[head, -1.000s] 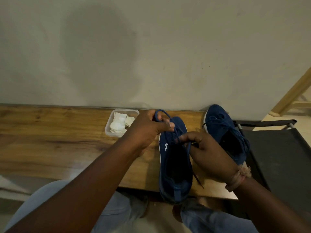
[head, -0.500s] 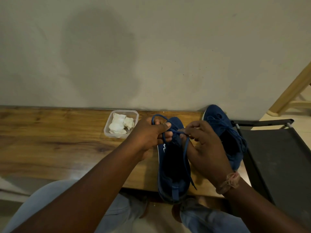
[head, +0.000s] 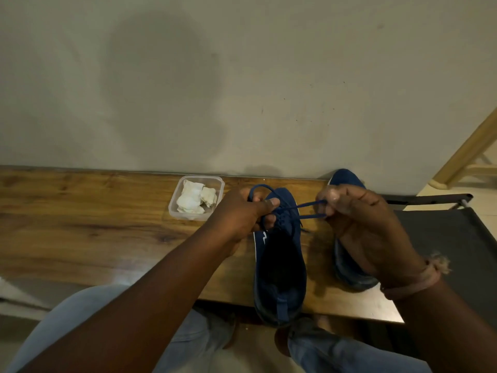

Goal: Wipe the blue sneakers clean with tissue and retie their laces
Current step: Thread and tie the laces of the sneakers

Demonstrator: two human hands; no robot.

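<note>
- Sneakers first: the near sneaker (head: 279, 265) lies lengthwise at the centre-right of the frame, toe toward the wall, heel hanging over the front edge of the bench (head: 80, 224).
- Left hand (head: 242, 216), just left of that toe, pinches a loop of the blue lace (head: 304, 210) between thumb and curled fingers; the loop arches above the knuckles.
- Right hand (head: 360, 219), to the right, has its fingers curled round two strands of the same lace, which run taut across the gap between the hands.
- Second sneaker (head: 347, 179) sits behind and under the right hand, largely hidden; whether its lace is tied cannot be told.
- Clear plastic tub (head: 174, 211) holding crumpled tissue (head: 193, 197) stands upper left of the hands, near the wall, just beside the left hand.
- Judgement: this looks like the bow being drawn tight. To do it well, pull both sides evenly and outward, keep the left loop from slipping through, and keep the sneaker flat so it does not tip off the bench edge.
- Dark chair seat (head: 457, 238) stands at the right end of the bench.
</note>
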